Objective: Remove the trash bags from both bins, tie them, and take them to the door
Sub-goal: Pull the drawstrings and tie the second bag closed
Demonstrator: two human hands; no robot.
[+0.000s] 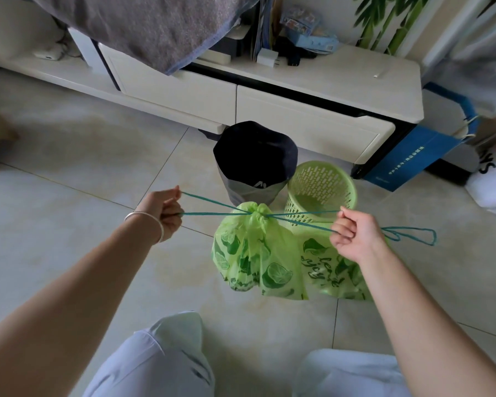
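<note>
A light green trash bag [252,259] printed with limes stands on the floor tiles, its neck cinched by a teal drawstring [212,209]. My left hand [165,210] is closed on the string's left ends, my right hand [355,234] on the right ends, and the string is stretched taut between them across the bag's neck. A loop of string [413,234] trails past my right hand. A second green bag [327,270] lies behind my right forearm. Beyond the bags stand an unlined green mesh bin [322,187] and a dark bin lined with a black bag [254,159].
A low cream TV cabinet [312,121] with drawers runs along the back, a grey cloth [143,24] hanging over it. A blue paper bag [413,159] and a white bag [493,190] sit at the right. My knees fill the bottom edge.
</note>
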